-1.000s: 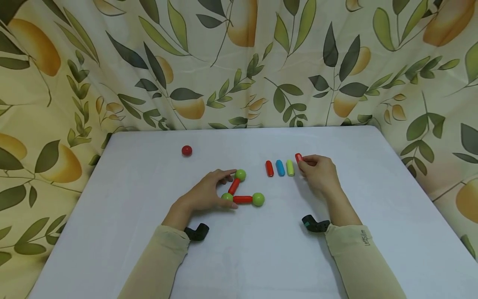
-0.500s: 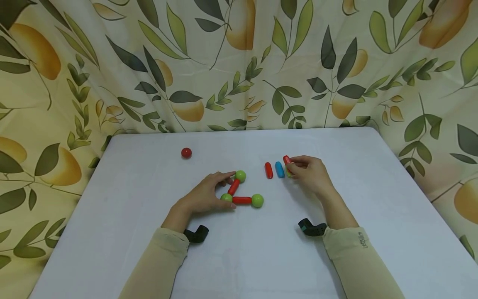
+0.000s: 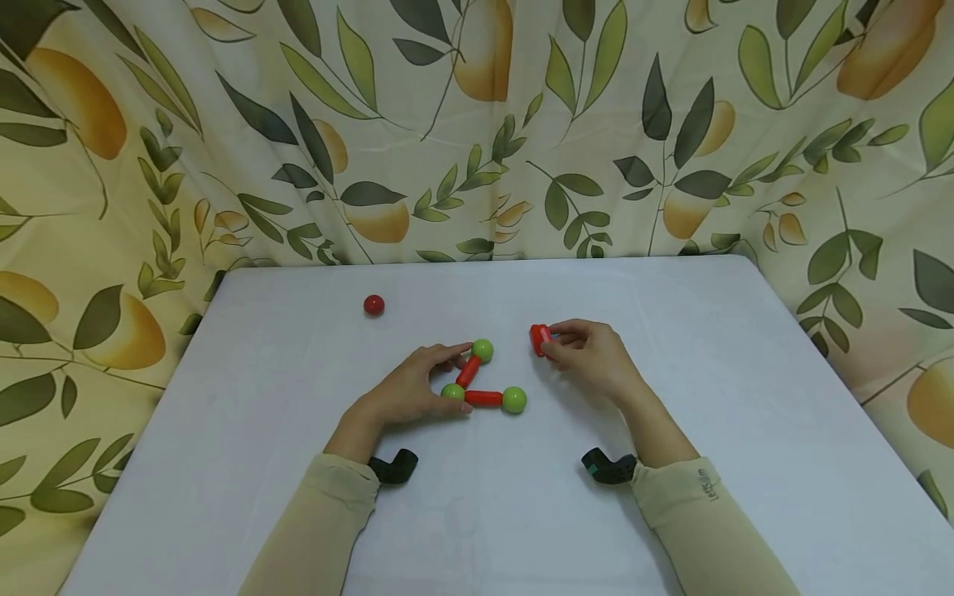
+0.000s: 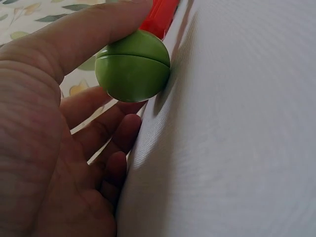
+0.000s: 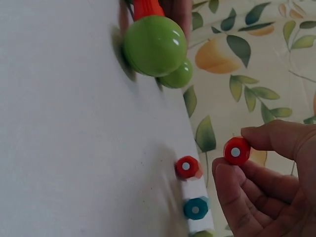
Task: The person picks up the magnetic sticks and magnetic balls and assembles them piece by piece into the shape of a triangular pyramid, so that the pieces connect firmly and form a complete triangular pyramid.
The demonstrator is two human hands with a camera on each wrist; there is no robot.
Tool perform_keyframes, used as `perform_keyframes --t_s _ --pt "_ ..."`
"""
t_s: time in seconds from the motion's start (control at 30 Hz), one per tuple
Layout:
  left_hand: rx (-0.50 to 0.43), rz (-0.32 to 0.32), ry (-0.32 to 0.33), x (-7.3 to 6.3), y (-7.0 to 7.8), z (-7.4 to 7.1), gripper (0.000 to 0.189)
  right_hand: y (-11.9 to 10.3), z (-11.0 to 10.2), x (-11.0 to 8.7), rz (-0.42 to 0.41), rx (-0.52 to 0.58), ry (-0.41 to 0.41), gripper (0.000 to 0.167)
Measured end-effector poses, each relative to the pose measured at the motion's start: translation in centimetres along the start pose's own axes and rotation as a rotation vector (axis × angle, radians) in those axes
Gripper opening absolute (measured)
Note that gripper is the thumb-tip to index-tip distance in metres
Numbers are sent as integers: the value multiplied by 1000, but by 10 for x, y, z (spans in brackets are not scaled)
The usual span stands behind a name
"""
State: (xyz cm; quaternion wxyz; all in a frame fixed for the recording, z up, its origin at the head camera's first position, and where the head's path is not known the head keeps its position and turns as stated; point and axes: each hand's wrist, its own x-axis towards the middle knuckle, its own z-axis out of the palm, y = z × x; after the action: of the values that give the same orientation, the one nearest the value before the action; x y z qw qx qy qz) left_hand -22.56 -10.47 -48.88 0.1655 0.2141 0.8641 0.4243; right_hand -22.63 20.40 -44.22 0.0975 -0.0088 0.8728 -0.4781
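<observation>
My left hand (image 3: 406, 385) holds a V-shaped toy of green balls and red rods (image 3: 484, 399) on the table, index finger at the far ball and thumb by the corner ball. In the left wrist view the thumb lies along a green ball (image 4: 133, 69). Between thumb and fingertips, my right hand (image 3: 596, 358) pinches a loose red rod (image 5: 237, 151) with a pale dot in its end. The right wrist view shows it apart from another red rod (image 5: 187, 167), a blue rod (image 5: 196, 209) and a yellow-green rod (image 5: 202, 233), which lie in a row.
A single red ball (image 3: 374, 305) sits toward the back left of the white table (image 3: 298, 331). A patterned cloth (image 3: 447, 165) with fruit and leaves hangs behind the table's far edge. Dark wrist devices (image 3: 609, 466) stick out inward from both sleeves.
My right hand has moved left with the red rod, passing over the yellow-green and blue rods to the lying red one. The left hand and the V-shaped toy have stayed in place.
</observation>
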Motion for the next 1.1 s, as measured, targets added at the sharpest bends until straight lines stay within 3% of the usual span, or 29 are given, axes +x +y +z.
perform_keyframes --t_s 0.47,1.1 --pt "-10 -31 -9 2 -3 1 88 -4 12 -1 -22 -13 -62 46" --pt "21 -49 -7 0 -2 0 83 -9 36 -5 -49 -66 -162 39"
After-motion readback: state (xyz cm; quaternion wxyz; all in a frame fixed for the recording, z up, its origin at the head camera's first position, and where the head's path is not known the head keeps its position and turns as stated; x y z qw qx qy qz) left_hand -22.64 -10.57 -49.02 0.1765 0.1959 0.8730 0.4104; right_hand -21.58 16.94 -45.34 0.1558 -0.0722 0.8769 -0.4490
